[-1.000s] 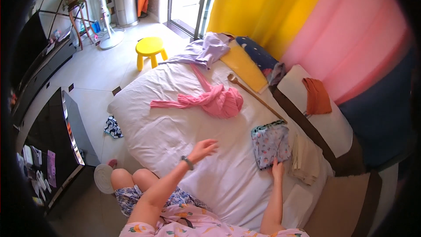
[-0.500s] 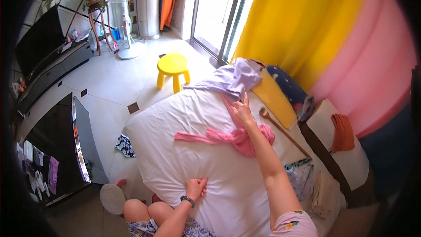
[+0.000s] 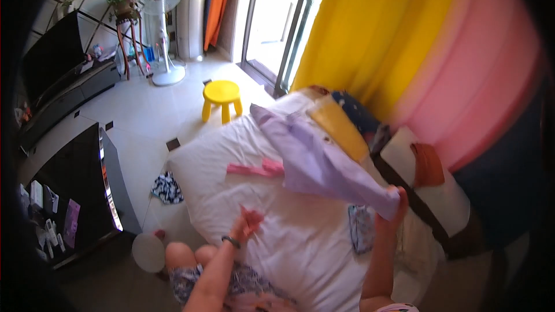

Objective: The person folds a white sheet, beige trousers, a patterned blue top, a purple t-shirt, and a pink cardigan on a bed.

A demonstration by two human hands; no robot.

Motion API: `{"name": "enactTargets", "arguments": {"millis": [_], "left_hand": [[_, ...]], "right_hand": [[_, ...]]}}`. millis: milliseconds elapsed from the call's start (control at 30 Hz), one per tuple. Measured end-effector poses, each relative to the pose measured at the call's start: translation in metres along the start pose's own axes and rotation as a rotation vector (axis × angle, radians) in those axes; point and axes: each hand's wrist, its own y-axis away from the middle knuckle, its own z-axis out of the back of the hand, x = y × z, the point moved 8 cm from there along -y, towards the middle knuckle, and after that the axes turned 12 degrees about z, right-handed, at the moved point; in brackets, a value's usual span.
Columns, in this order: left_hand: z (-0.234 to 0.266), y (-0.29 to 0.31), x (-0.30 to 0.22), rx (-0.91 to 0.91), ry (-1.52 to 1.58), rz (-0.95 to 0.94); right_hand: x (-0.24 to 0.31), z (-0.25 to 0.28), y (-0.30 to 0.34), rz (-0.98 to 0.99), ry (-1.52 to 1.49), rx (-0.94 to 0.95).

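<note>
My right hand [image 3: 396, 203] grips one end of a lavender garment [image 3: 324, 164], closed on the cloth. The garment stretches in the air across the white-covered bed [image 3: 208, 185], its far end towards the bed's far side. Part of a pink cloth [image 3: 254, 167] shows beside the garment; the rest is hidden behind it. Nearer to me, my left hand [image 3: 248, 222] hovers low over the sheet with its fingers apart, slightly blurred and holding nothing. A dark bracelet [image 3: 231, 241] circles the left wrist. Next to my right forearm lies a folded patterned cloth [image 3: 361, 229].
Along the bed's right side lie a yellow cushion [image 3: 340, 126], a dark blue spotted cloth [image 3: 354, 110] and a rust-coloured cloth [image 3: 428, 164]. A yellow stool [image 3: 221, 92] stands beyond the bed. To the left are a black table [image 3: 75, 190] and a patterned cloth [image 3: 166, 188] on the floor.
My right hand has taken hold of the lavender garment and pulled it right and towards me, over the pink cloth. My left hand has opened and shifted slightly left and away from me.
</note>
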Motion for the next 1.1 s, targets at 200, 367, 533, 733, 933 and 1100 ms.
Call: {"name": "enactTargets", "arguments": {"millis": [200,367,533,733,933,1100], "left_hand": [[-0.052,0.103,0.022,0.208,0.104,0.033],[-0.011,0.159,0.05,-0.328,-0.453,-0.046],[-0.054,0.175,0.03,-0.338,-0.944,-0.342],[-0.158,0.178,0.059,-0.261,-1.182,-0.413],[-0.176,0.18,0.043,-0.344,-1.302,-0.6],[-0.187,0.18,0.035,-0.364,-1.387,-0.7]], "right_hand": [[0.084,0.228,0.141,-0.244,1.256,0.386],[0.088,0.268,0.226,-0.062,1.737,0.535],[0.024,0.178,0.26,0.049,1.496,0.732],[-0.003,0.144,0.262,0.187,1.666,0.754],[-0.078,0.173,0.23,-0.371,1.47,0.582],[-0.112,0.183,0.205,-0.421,1.575,0.815]]}}
